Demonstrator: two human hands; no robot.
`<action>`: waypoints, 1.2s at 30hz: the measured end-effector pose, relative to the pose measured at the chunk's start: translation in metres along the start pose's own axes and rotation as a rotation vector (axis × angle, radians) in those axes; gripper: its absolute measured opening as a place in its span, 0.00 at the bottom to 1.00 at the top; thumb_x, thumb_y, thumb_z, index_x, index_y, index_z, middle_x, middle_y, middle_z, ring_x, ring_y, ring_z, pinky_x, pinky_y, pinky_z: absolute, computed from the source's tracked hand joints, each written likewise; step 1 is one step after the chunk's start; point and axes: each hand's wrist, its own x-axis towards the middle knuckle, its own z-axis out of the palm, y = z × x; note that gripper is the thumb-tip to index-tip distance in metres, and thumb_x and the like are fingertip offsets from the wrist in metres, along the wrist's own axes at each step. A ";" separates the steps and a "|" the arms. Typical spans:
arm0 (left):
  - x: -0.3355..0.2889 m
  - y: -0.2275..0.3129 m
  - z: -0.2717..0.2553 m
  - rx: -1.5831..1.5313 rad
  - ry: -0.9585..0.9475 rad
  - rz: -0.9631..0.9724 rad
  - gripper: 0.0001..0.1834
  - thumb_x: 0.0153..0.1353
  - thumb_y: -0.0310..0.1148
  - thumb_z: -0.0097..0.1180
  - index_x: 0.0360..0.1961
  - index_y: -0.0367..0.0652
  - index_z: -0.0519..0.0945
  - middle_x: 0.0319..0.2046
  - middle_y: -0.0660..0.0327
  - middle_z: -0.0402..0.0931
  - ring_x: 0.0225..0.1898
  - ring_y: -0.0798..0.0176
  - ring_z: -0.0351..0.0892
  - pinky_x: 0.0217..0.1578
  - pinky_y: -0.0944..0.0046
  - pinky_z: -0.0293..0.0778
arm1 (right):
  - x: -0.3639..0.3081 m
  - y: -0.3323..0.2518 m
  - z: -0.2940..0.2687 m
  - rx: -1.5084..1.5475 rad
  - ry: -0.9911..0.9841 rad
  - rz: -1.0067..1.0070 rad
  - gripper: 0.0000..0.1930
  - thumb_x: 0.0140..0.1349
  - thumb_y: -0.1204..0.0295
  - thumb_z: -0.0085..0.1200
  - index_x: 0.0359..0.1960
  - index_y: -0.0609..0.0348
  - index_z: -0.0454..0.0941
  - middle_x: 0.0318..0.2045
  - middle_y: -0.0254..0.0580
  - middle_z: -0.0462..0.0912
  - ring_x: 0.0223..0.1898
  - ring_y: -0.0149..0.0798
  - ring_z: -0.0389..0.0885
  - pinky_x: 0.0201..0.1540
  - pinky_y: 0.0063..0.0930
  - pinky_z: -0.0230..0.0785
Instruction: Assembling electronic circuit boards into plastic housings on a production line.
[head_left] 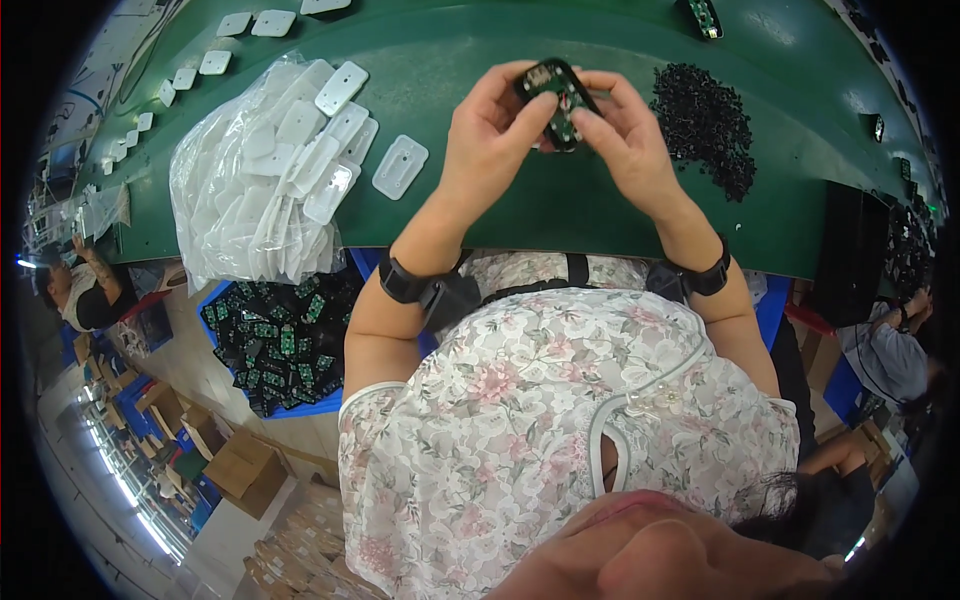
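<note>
Between my two hands, above the green table, is a black plastic housing with a green circuit board inside it. My left hand grips its left side, thumb pressed on the board. My right hand holds the lower right side, its thumb also on the board; whether it pinches a small part there I cannot make out. A single white plastic cover lies on the table left of my left forearm. To the right of my right hand spreads a pile of small black parts.
A clear bag of white covers stands at the table's left. Below it, a blue bin holds many black housings with boards. More white covers line the far left. Another housing lies at the far edge. Other people sit at both sides.
</note>
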 end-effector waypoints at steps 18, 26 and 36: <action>-0.013 -0.043 -0.030 1.251 -0.081 0.494 0.24 0.45 0.32 0.65 0.48 0.47 0.78 0.51 0.59 0.72 0.53 0.50 0.67 0.53 0.52 0.65 | 0.047 0.018 -0.071 -1.252 0.099 -0.506 0.15 0.53 0.70 0.60 0.43 0.55 0.75 0.49 0.46 0.73 0.52 0.50 0.71 0.54 0.39 0.65; -0.022 -0.041 -0.030 1.239 -0.032 0.440 0.25 0.46 0.34 0.66 0.49 0.49 0.78 0.52 0.61 0.71 0.53 0.52 0.67 0.52 0.53 0.65 | 0.097 -0.058 -0.126 -1.747 0.475 -0.354 0.23 0.50 0.57 0.62 0.44 0.56 0.76 0.43 0.51 0.75 0.46 0.51 0.73 0.46 0.42 0.68; -0.033 -0.035 -0.042 1.268 -0.005 0.407 0.24 0.45 0.33 0.66 0.47 0.45 0.78 0.48 0.61 0.72 0.50 0.52 0.68 0.50 0.53 0.65 | 0.030 -0.056 -0.097 -0.458 0.035 0.001 0.20 0.52 0.77 0.59 0.48 0.59 0.72 0.48 0.42 0.75 0.52 0.42 0.73 0.55 0.32 0.65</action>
